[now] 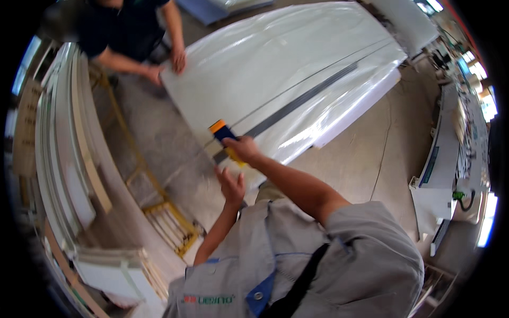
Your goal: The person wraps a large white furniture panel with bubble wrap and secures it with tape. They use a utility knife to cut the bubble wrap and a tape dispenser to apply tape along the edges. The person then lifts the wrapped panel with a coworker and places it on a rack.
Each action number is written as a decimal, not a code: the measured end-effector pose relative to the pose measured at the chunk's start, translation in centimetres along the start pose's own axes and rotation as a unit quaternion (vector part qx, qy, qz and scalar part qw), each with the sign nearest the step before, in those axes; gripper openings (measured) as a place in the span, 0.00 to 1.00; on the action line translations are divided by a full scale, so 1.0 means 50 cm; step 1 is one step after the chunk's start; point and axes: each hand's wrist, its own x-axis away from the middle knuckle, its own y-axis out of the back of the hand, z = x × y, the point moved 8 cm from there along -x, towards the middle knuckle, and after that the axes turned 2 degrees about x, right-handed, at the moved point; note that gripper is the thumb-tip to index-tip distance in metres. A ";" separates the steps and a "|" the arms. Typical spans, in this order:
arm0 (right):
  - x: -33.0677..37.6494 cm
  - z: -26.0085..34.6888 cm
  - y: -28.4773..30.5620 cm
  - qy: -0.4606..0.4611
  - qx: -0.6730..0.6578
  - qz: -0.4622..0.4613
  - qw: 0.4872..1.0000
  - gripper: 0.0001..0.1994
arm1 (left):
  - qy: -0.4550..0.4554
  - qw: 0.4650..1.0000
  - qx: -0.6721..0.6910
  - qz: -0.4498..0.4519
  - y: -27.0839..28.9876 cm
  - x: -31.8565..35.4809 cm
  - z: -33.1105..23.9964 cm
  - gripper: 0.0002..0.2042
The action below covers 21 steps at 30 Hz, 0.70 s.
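My right hand is wrapped round a dark blue hand tool with an orange-yellow end. Its exact kind is not clear. The tool is over the near end of a large pale panel covered in shiny clear film. A dark grey strip runs lengthwise along the panel, and the tool is beside its near end. Close to the panel's near corner, my left hand is open with its thumb apart, and I see nothing in it. Something yellow shows just below my right hand, partly hidden.
Another person's hands rest at the panel's left corner. Stacked long boards stand at the left, beside a yellow metal frame on the floor. White machinery lines the right side. Bare floor shows between it and the panel.
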 end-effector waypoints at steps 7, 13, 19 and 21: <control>0.362 -0.329 0.080 -0.008 -0.019 0.021 1.000 0.26 | 0.102 0.994 0.041 0.007 0.006 -0.004 0.003 0.25; 0.428 -0.538 0.054 -0.029 -0.029 0.016 0.999 0.25 | 0.137 0.989 0.030 0.046 0.010 -0.010 0.006 0.25; 0.316 -0.594 0.014 -0.066 0.070 -0.019 0.995 0.31 | -0.099 0.974 -0.149 0.140 -0.016 -0.028 -0.118 0.36; 0.316 -0.550 0.010 -0.094 0.090 -0.008 0.991 0.32 | -0.087 0.946 -0.134 0.281 -0.052 0.002 -0.128 0.47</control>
